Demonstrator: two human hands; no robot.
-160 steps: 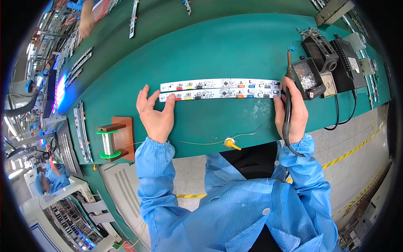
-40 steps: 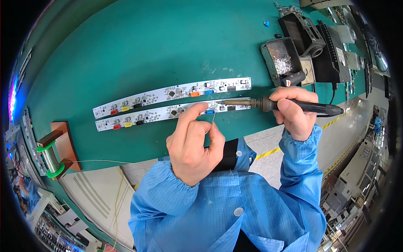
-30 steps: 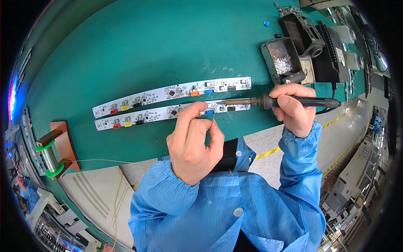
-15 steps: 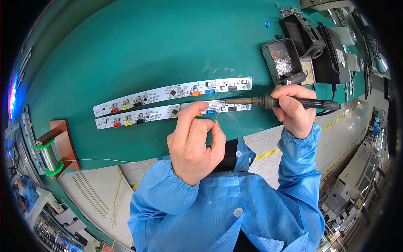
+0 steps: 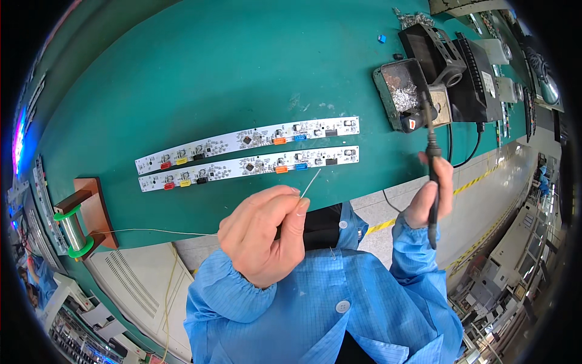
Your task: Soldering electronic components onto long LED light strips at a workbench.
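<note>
My left hand [image 5: 267,233] pinches a thin solder wire [image 5: 311,183] between thumb and forefinger, its free end pointing up just below the nearer circuit board [image 5: 224,172]. That wire trails left to a spool [image 5: 74,232] with green flanges on a brown holder. A second white circuit board [image 5: 224,142] lies just beyond the first; both are long, slightly curved strips with red, yellow, black, orange and blue connectors. At the right, my right hand [image 5: 433,194] is closed round a black soldering iron [image 5: 433,176], its tip upward by the dark metal tray.
The dark metal tray [image 5: 381,91] holds solder scraps. Beside it stand a black iron stand [image 5: 424,45] and a black box [image 5: 474,85] with a cable. A small blue connector [image 5: 381,39] lies beyond. The green table's [image 5: 339,197] edge runs in front of me.
The soldering iron has left the nearer board and swung upright beside the tray. My left hand has drawn back toward me with the solder wire, uncovering the board.
</note>
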